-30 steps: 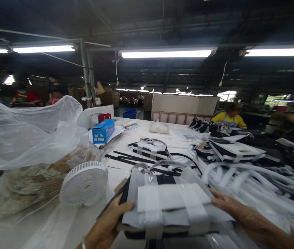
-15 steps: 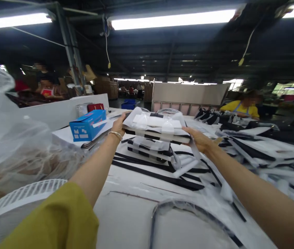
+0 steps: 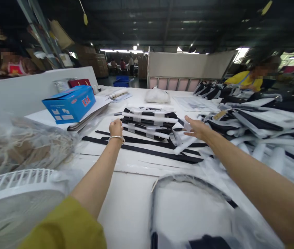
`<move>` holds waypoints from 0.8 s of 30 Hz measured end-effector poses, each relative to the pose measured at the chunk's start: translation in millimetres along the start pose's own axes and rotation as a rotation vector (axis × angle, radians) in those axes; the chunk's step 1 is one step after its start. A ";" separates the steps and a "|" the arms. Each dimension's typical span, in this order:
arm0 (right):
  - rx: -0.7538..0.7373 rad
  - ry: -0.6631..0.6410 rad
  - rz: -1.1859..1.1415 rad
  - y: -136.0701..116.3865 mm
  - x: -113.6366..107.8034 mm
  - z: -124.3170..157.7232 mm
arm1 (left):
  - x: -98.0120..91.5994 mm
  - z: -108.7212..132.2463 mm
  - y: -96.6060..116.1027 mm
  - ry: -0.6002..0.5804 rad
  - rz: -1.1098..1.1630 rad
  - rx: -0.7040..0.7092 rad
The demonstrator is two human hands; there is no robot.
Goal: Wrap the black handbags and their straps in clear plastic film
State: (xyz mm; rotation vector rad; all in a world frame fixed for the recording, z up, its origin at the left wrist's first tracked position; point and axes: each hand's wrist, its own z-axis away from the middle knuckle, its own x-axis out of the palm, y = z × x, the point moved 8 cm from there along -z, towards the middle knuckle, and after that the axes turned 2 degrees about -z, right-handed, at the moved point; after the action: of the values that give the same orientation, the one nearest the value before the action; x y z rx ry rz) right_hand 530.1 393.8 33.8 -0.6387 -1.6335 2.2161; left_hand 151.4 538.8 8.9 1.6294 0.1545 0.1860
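A stack of black-and-white folded bundles, bound with clear plastic bands, lies on the white table. At its left end is my left hand, with a bracelet at the wrist. Its fingers are curled, and what they hold, if anything, is hidden. My right hand is off the stack's right end, fingers spread, nothing gripped. Long black strips lie flat in front of the stack. Nearer to me is a plastic-wrapped curved black piece.
A blue box stands on flat sheets at the left, behind a clear plastic bag and a white slatted fan-like cover. Plastic-wrapped black-and-white pieces are heaped at the right. A person in yellow is beyond them.
The bundle held between both hands has come down onto the stack. My right hand has let go and opened; my left hand has curled at the left end. The view has tilted downward.
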 end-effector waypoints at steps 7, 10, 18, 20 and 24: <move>-0.071 -0.263 0.447 10.4 -90.9 183.4 | -30.9 196.5 -2.4 -0.624 -0.273 -0.238; -0.117 -0.264 0.672 39.6 -139.5 281.0 | -61.0 277.4 -14.4 -0.785 -0.433 -0.307; -0.237 0.049 0.646 139.3 -182.2 386.6 | -76.6 361.1 -19.3 -0.833 -0.626 -0.260; -0.333 0.127 0.595 145.8 -175.9 387.6 | -76.2 369.8 -13.2 -0.807 -0.627 -0.239; -0.399 0.213 0.469 148.6 -168.4 394.0 | -89.0 399.9 -10.0 -0.808 -0.615 -0.235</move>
State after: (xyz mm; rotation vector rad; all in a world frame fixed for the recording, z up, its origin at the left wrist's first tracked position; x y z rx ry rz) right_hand 468.2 -55.2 18.1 -1.4411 -1.9793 2.0114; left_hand 150.1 130.7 -28.5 1.2480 0.0031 -0.8838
